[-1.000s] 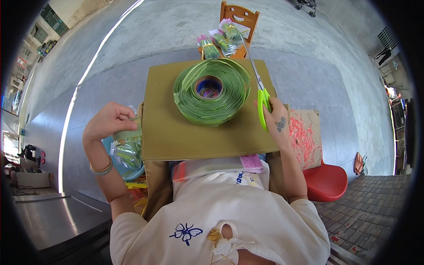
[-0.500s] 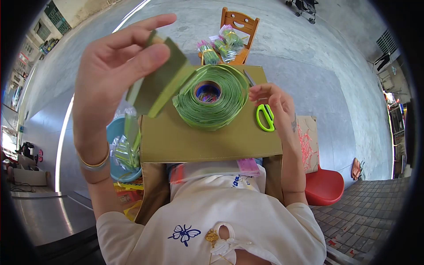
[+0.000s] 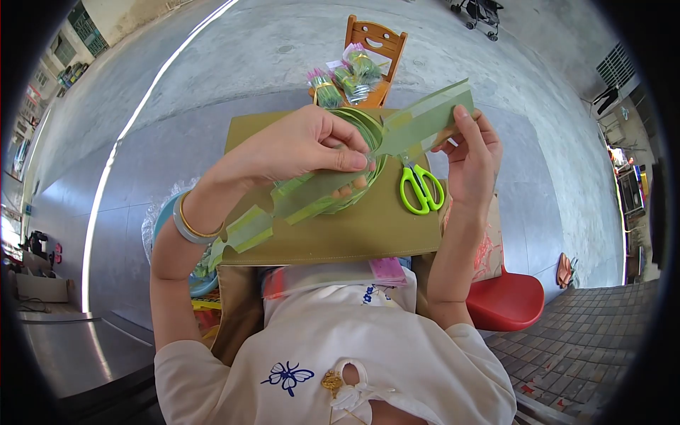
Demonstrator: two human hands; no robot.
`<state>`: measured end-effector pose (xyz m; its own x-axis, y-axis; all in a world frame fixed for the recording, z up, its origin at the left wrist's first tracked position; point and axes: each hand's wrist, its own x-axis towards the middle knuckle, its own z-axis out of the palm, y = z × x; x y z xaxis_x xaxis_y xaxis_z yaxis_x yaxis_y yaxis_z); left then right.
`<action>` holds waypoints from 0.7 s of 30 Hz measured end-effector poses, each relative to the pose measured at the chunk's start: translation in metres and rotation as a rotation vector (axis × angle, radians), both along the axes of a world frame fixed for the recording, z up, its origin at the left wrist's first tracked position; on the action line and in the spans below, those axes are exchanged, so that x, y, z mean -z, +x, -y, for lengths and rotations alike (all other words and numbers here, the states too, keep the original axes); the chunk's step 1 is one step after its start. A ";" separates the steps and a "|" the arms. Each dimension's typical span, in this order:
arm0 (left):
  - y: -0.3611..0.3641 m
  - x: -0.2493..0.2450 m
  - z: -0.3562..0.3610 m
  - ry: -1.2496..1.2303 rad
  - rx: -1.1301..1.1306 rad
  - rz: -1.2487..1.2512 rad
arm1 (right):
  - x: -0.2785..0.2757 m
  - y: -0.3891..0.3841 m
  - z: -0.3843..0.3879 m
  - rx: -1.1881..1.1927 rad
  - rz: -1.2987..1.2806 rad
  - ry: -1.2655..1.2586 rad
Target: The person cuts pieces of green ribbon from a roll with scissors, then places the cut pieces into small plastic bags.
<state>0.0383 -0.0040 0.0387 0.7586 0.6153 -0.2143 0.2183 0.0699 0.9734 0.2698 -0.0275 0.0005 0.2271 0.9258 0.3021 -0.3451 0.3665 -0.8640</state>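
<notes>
A strip of green translucent film [image 3: 428, 119] stretches between my hands above the table. My left hand [image 3: 319, 145] is closed on the strip near its narrow part, and the strip hangs on from there down to the left. My right hand [image 3: 473, 152] pinches the wide upper end of the strip between thumb and fingers. Behind my left hand lies a large green roll [image 3: 375, 127], mostly covered by the hand and film. Scissors with bright green handles [image 3: 423, 190] lie on the table below the strip, their blades partly hidden.
The olive table mat [image 3: 340, 241] is in front of me. Beyond it, a wooden chair [image 3: 377, 35] holds bundled green packets [image 3: 361, 65]. A blue basin [image 3: 204, 285] stands at the left, a red seat [image 3: 506, 301] at the right, beside a cardboard piece [image 3: 489, 248].
My left hand has come down and right, over the roll, with the green film. My right hand has risen and taken hold of the film's end. The roll is now largely covered.
</notes>
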 end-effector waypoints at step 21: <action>-0.003 -0.004 0.004 0.538 -0.342 0.091 | 0.064 -0.102 0.000 -0.662 -0.202 0.155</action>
